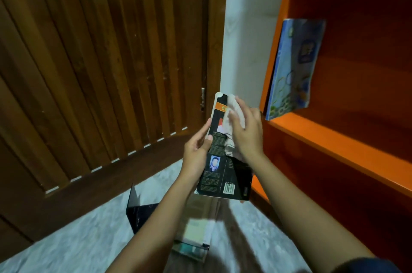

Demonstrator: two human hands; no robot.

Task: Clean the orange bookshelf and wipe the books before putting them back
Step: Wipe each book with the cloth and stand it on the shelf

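While one blue book [294,67] leans on the shelf [323,138], left hand [195,154] clamps a black book [225,179], right hand [245,132] presses cloth [229,116] flat-fingered; floor books [196,234] likely await wiping.

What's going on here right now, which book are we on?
The person is wiping a black book. The left hand grips its left edge and holds it up, back cover facing the camera, while the right hand presses a white cloth against the cover. One blue book already leans against the side of the orange bookshelf. More books lie on the floor below.
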